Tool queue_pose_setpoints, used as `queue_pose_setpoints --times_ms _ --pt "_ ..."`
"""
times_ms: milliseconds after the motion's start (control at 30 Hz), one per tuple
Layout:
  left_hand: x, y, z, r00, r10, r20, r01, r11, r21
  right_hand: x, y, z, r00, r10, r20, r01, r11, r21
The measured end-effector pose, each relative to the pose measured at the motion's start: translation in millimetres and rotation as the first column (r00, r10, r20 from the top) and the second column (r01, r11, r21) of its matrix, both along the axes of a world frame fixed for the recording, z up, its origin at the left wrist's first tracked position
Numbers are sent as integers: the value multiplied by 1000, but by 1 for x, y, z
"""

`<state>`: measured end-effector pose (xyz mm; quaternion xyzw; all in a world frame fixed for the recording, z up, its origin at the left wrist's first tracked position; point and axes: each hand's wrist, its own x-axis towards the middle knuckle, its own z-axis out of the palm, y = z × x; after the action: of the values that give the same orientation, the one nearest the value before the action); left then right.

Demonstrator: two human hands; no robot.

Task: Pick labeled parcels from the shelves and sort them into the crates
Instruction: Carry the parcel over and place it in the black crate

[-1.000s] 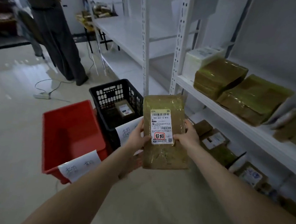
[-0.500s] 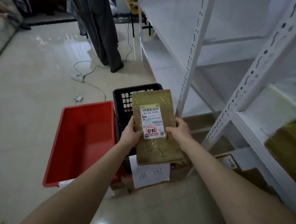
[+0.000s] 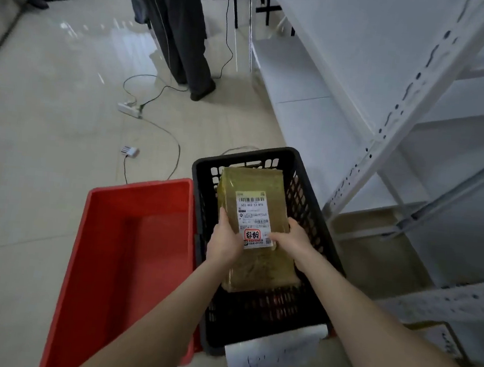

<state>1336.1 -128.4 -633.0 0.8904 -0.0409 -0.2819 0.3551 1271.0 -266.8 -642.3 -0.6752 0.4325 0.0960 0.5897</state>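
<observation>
A: What do the two hands hold?

B: A brown parcel wrapped in clear film, gripped from both sides. The left hand clasps its left edge, thumb on top; the right hand clasps its right edge, thumb resting on the white shipping label. Both hands are closed onto the parcel.

A: Where is the parcel?

B: Over the open top of the black crate, a lattice-walled bin on the floor. Whether it touches the crate's bottom cannot be told.

A: What lies beside that crate?

B: A red crate, touching its left wall. A white paper sheet hangs at the black crate's near end.

A: And the surroundings?

B: White metal shelving stands to the right. On the tiled floor, a power strip with cables lies well beyond the crates, and a second person's trouser legs stand near it.
</observation>
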Motion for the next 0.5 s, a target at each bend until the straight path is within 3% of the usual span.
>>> queue_pose_setpoints --times_ms 167,367,500 --pt "36 -22 -46 999 46 -8 -45 993 111 43 -12 -58 999 -21 -36 25 993 120" --pt "57 -43 -102 985 172 4 -169 961 220 87 -24 -129 995 73 -71 -58 980 192" --pt "68 -56 -133 976 209 -64 -186 946 265 97 -33 -169 985 121 -122 -88 965 246"
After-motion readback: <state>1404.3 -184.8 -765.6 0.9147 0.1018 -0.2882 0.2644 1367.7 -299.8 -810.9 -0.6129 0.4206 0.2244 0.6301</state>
